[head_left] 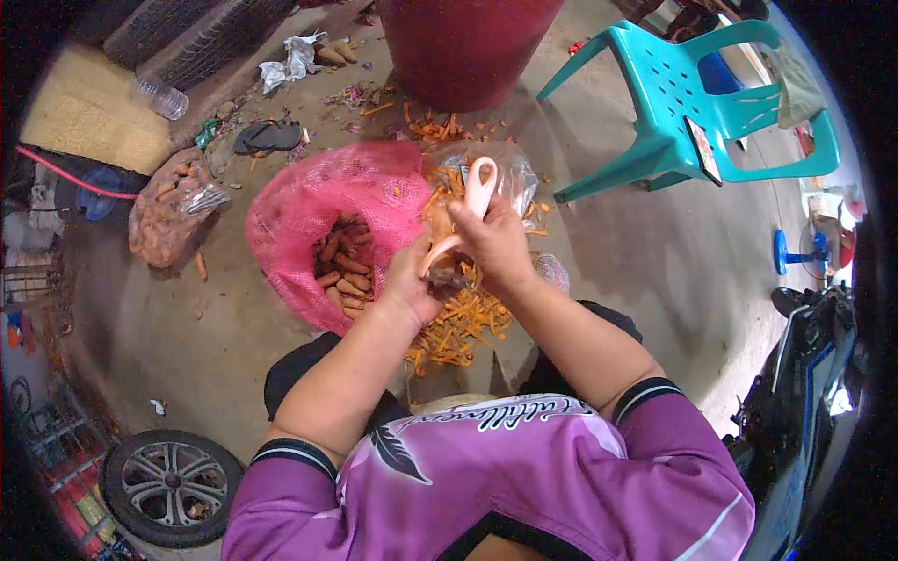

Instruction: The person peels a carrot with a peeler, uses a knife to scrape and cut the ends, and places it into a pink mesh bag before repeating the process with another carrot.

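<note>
Fingers of my right hand (499, 241) are wrapped round a pale peeler (481, 184), its looped handle pointing up and away. Close beside it, my left hand (412, 280) is closed round a dark, dirt-covered root (447, 278), with the peeler's curved head near it. Orange peelings (463, 327) lie heaped on the floor below both hands. To the left, a pink mesh sack (290, 210) stands open with brown roots (346, 262) inside. Behind my hands lies a clear plastic bag (510, 166) with orange pieces around it.
A big red tub (468, 47) stands ahead. At the right are a teal plastic chair (669, 89) and a motorcycle (804, 374). A filled plastic bag (168, 210), a dark sandal (267, 138) and a wheel (171, 486) are on the left.
</note>
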`<state>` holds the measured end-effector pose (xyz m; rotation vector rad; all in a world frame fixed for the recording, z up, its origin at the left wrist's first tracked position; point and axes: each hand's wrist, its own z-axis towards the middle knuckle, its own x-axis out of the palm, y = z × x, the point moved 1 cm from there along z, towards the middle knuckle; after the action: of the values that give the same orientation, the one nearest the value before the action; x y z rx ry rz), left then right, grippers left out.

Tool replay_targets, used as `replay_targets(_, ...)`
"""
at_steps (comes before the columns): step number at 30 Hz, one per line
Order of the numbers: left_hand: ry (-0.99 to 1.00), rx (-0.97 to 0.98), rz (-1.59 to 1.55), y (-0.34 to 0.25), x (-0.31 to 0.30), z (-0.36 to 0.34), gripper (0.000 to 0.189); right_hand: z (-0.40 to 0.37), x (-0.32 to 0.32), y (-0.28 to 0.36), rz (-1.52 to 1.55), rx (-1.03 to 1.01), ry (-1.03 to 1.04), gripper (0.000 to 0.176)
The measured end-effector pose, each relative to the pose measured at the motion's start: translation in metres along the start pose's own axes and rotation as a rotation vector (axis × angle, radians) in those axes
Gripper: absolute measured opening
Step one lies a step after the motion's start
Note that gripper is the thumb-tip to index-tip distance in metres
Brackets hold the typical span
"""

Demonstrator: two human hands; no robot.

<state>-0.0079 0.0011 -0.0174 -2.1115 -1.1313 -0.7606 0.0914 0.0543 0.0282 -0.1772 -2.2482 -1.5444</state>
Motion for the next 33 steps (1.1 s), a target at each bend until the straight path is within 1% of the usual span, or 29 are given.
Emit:
replay_targets(1, 0.052, 0.005, -0.022, 0.002, -0.003, 0.002, 0.026, 0.001, 0.000, -0.001, -0.062, -0.038, 0.004, 0.025)
replay_targets(2, 0.000, -0.004, -0.035, 0.005, 0.001, -0.002, 0.025, 0.002, 0.000, -0.004, -0.121, -0.076, 0.006, 0.024)
replay_targets(3, -0.012, 0.010, -0.020, 0.006, 0.003, -0.001, 0.025, 0.003, -0.002, -0.008, -0.180, -0.113, 0.005, 0.023)
replay_targets(4, -0.025, 0.021, -0.004, 0.007, 0.004, 0.000, 0.025, 0.009, -0.008, -0.014, -0.343, -0.126, -0.025, 0.022)
replay_targets(5, -0.035, 0.032, 0.011, 0.007, 0.004, 0.001, 0.025, 0.012, -0.009, -0.014, -0.303, -0.051, -0.024, 0.022)
replay_targets(7, 0.018, 0.056, 0.070, 0.008, -0.010, 0.008, 0.026, 0.017, -0.011, -0.012, -0.226, 0.096, -0.021, 0.022)
replay_targets(8, 0.046, 0.070, 0.100, 0.006, -0.006, 0.006, 0.027, 0.024, -0.014, -0.016, -0.259, 0.101, -0.004, 0.024)
replay_targets(11, -0.077, 0.071, 0.250, 0.006, 0.010, -0.010, 0.033, 0.046, -0.027, -0.012, -0.514, 0.031, -0.216, 0.023)
replay_targets(13, 0.028, -0.004, 0.292, 0.007, 0.012, -0.016, 0.036, 0.081, -0.059, -0.028, -0.434, -0.229, -0.371, 0.020)
replay_targets(14, 0.081, -0.041, 0.314, 0.007, 0.012, -0.018, 0.037, 0.082, -0.060, -0.021, -0.406, -0.158, -0.442, 0.019)
replay_targets(17, -0.075, 0.048, 0.265, -0.001, 0.008, -0.011, 0.038, 0.064, -0.040, -0.012, -0.165, -0.078, -0.367, 0.018)
replay_targets(18, -0.111, 0.065, 0.237, -0.006, 0.009, -0.010, 0.037, 0.053, -0.026, -0.011, -0.269, -0.082, -0.297, 0.018)
replay_targets(19, -0.151, 0.079, 0.208, -0.010, 0.011, -0.011, 0.036, 0.038, -0.016, -0.006, -0.275, 0.067, -0.219, 0.025)
replay_targets(20, -0.193, 0.089, 0.178, -0.011, 0.010, -0.013, 0.035, 0.026, -0.010, -0.014, -0.295, 0.034, -0.141, 0.024)
replay_targets(21, -0.150, 0.078, 0.146, -0.010, 0.003, -0.011, 0.033, 0.018, -0.004, -0.021, -0.314, -0.001, -0.064, 0.023)
replay_targets(23, -0.059, 0.055, 0.085, -0.009, -0.011, -0.006, 0.031, 0.011, 0.004, -0.029, -0.214, 0.007, -0.036, 0.022)
replay_targets(24, -0.070, 0.055, 0.104, -0.004, -0.011, -0.007, 0.030, 0.008, 0.005, -0.031, -0.164, 0.013, -0.024, 0.022)
replay_targets(27, -0.174, 0.124, 0.155, -0.004, 0.000, -0.010, 0.031, 0.012, 0.002, -0.032, -0.212, 0.061, -0.006, 0.021)
replay_targets(33, -0.118, 0.147, 0.175, -0.001, 0.004, -0.009, 0.033, 0.019, -0.005, -0.034, -0.232, 0.156, 0.073, 0.021)
